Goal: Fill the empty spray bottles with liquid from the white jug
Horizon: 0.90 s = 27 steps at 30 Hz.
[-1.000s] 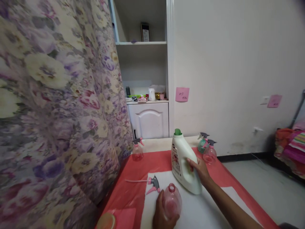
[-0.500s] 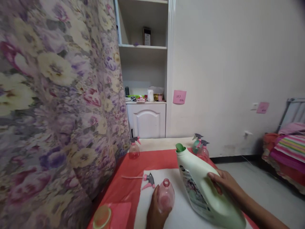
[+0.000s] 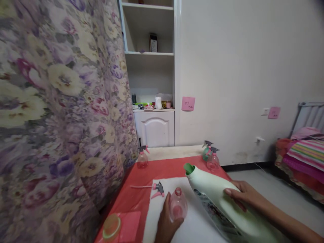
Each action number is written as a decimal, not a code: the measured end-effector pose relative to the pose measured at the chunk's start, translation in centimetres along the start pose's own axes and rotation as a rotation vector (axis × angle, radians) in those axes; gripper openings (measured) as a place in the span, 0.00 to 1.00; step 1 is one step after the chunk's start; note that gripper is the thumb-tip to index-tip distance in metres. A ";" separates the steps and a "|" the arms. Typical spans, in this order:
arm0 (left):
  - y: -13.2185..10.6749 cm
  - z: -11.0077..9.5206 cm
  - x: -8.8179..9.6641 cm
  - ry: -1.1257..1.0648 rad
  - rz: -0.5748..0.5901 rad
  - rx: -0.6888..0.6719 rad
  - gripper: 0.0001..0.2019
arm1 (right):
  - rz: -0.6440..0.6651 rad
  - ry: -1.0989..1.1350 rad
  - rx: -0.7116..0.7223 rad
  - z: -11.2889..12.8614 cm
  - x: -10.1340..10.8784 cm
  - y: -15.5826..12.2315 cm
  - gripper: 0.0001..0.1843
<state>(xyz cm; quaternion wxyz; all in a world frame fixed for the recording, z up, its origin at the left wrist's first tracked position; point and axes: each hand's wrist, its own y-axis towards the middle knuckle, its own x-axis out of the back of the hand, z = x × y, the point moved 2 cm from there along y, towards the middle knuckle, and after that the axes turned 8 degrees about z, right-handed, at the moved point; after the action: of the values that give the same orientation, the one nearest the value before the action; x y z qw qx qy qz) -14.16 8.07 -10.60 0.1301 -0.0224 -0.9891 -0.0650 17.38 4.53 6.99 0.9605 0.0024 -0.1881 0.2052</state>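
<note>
My left hand is wrapped around a clear pink spray bottle with its neck uncovered, over the white sheet. A large pale green jug is tilted toward that bottle, with my right hand closed on its upper side. The jug's mouth has a green spout and sits above and right of the bottle's neck, apart from it. A grey and pink trigger spray head lies left of the bottle, its thin tube pointing left.
A pink spray bottle stands at the table's far left. A green spray bottle and another pink spray bottle are at the far right. A round lidded container is at the near left. Floral curtain borders the left side.
The jug has tipped further, its mouth leaning lower and to the left. My left hand still holds the pink bottle. The whole view has shifted slightly.
</note>
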 end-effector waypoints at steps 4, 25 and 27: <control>0.1 0.2 0.4 -0.098 -0.126 -0.038 0.37 | 0.075 -0.019 -0.032 -1.0 0.6 0.4 0.28; 3.7 -7.2 -0.2 -0.315 0.082 -0.142 0.14 | 0.233 -0.314 -0.092 4.1 0.8 1.8 0.24; 3.9 -7.0 -0.3 -0.326 0.093 -0.142 0.13 | 0.251 -0.330 -0.092 4.7 0.7 2.1 0.22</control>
<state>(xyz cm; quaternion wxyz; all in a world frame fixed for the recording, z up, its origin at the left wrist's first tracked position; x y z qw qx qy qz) -11.81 10.98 -3.47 -0.0307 -0.0874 -0.9879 -0.1241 15.40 6.30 11.49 0.8826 -0.0314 -0.3509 0.3112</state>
